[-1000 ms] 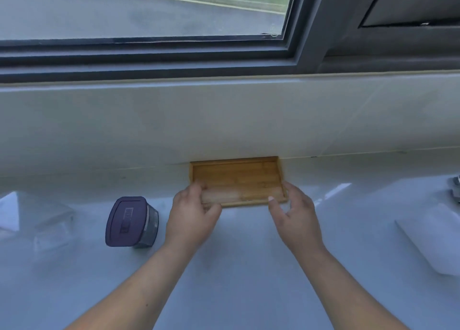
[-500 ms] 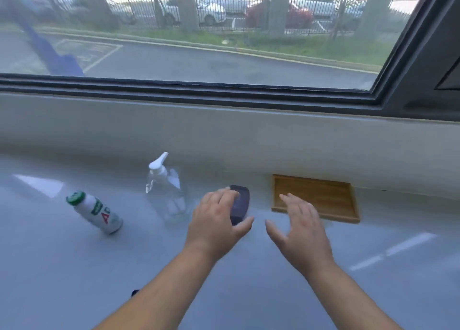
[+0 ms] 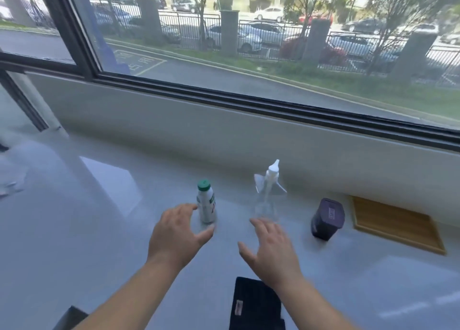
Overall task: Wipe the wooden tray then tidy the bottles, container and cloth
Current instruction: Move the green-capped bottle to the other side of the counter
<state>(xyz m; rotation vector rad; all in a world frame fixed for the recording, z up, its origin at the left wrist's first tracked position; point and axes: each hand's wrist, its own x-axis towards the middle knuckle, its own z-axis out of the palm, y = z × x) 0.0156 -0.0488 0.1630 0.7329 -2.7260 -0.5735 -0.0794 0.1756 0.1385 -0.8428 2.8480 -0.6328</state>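
Two hands hover spread and empty, left hand beside the green-capped white bottle, right hand near it over bare pale bench.

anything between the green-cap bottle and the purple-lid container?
Head view: the clear pump bottle stands between the green-cap bottle and the purple-lid container, set slightly farther back toward the wall.

Both bare forearms reached forward, palms down — the left hand spread with fingers loosely curled, the right hand flat, fingers extended — neither held anything.
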